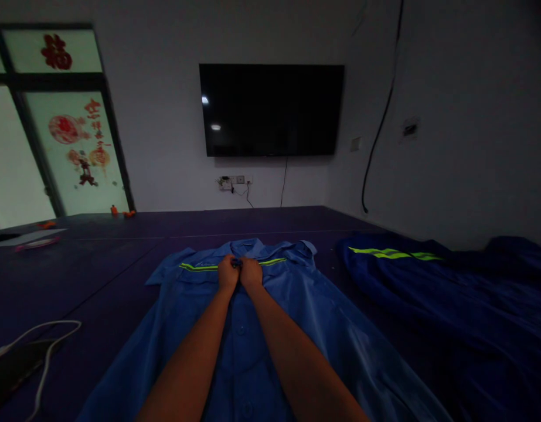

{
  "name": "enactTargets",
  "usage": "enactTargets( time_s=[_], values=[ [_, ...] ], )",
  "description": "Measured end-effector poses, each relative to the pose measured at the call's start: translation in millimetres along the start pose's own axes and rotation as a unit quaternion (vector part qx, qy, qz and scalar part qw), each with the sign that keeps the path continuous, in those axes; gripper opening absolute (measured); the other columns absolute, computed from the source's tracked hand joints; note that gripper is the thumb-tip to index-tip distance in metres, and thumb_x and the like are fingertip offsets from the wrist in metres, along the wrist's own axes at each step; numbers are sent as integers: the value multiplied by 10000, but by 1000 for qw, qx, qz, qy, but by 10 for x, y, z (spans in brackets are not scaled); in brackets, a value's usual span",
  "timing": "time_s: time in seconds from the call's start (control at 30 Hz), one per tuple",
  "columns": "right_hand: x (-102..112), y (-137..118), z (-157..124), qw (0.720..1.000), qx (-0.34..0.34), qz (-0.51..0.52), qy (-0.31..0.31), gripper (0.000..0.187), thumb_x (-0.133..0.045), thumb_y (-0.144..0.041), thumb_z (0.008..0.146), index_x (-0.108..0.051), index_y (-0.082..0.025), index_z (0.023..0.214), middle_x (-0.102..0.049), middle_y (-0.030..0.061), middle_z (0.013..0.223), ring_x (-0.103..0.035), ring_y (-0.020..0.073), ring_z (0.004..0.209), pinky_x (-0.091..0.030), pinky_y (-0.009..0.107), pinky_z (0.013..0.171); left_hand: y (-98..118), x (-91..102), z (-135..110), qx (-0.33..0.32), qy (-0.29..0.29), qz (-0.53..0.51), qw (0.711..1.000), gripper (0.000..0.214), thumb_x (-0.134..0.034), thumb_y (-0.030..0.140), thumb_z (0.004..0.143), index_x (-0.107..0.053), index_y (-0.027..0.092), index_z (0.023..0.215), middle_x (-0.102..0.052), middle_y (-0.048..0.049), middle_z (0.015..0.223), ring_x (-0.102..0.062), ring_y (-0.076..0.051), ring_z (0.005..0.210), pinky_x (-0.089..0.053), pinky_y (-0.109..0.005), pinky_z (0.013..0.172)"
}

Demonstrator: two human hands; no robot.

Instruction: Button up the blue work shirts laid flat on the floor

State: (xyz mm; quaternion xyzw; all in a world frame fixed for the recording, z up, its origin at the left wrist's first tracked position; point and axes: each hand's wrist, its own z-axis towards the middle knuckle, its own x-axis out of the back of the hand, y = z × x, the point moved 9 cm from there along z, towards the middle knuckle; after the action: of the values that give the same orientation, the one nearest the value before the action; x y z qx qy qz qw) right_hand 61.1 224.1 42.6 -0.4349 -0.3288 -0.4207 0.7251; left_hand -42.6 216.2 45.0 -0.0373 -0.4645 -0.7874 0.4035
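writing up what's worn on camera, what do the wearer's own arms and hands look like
The left hand and right hand are bare, with no gloves. The slim, tapering left forearm and right forearm are bare too: no sleeve, watch, bracelet or cable shows. The dim light hides whether any rings are worn.
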Motion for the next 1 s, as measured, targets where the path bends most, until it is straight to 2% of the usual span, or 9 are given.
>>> enactTargets(
  time_s=[0.1, 0.23, 0.47, 1.0],
  values=[
    [-18, -3, 10, 1000, 10, 3, -6, 313, -383, -143, 853, -594, -221, 1071, -636, 108, 984, -579, 190, 911, -402, 267, 745, 8, -5, 1, -2, 0, -2, 1000, 334, -564, 52, 614, -598, 128, 938, -651, -55, 799, -608, -163, 746, -453, -256, 688],
    [-49, 6, 32, 1000, 12, 4, -13, 273, -406, -141, 843, -640, -184, 977, -649, 117, 931, -583, 189, 904, -400, 261, 753, 31, -19, -6, -7, -7, -2, 1000, 365, -565, 39, 612, -588, 120, 968, -647, -48, 771, -608, -157, 719, -452, -246, 665],
    [-50, 25, 36, 1000, -6, -8, -6, 264, -392, -150, 851, -639, -145, 945, -646, 136, 929, -588, 202, 894, -416, 273, 735, 71, 2, -30, -10, -7, 16, 1000, 349, -569, 37, 614, -596, 106, 955, -645, -54, 727, -605, -165, 692, -441, -255, 662],
    [-7, -17, 2, 999, -9, -32, -6, 270, -375, -97, 844, -636, -115, 909, -637, 154, 920, -586, 203, 903, -422, 282, 744, 60, 32, -57, 12, 0, 48, 999, 337, -545, 50, 627, -600, 76, 959, -664, -105, 825, -619, -191, 767, -448, -262, 703]
  ],
)
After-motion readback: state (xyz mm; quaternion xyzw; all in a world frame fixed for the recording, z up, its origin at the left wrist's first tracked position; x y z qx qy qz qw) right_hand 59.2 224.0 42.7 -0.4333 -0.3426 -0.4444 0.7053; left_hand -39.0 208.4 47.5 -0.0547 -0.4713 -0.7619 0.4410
